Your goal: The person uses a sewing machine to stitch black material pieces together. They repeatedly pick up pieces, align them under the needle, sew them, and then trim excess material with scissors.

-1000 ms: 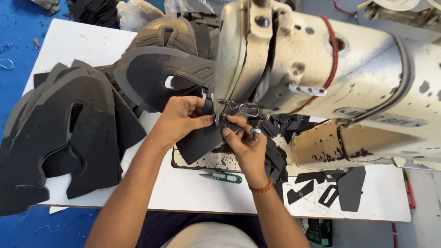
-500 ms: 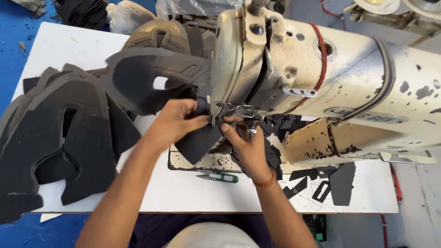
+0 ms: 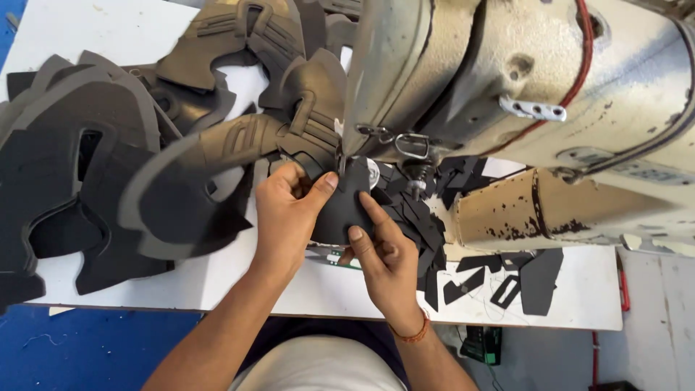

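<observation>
A dark grey cut piece of shoe material (image 3: 346, 206) lies under the needle area of a cream-coloured sewing machine (image 3: 507, 87). My left hand (image 3: 286, 210) grips the piece's left edge, thumb on top. My right hand (image 3: 384, 253) presses its lower right side with the index finger stretched along it. Both hands sit just in front of the presser foot (image 3: 347, 159). An orange band is on my right wrist (image 3: 413, 334).
A large pile of dark grey cut shoe uppers (image 3: 108, 181) covers the left of the white table (image 3: 232, 282). Small black scraps (image 3: 507, 282) lie at the right under the machine arm. A blue floor (image 3: 108, 347) lies beyond the table's near edge.
The view has moved closer to the machine. My hands stay on the dark piece and have shifted it slightly under the needle area; the small green snips are now hidden by my right hand.
</observation>
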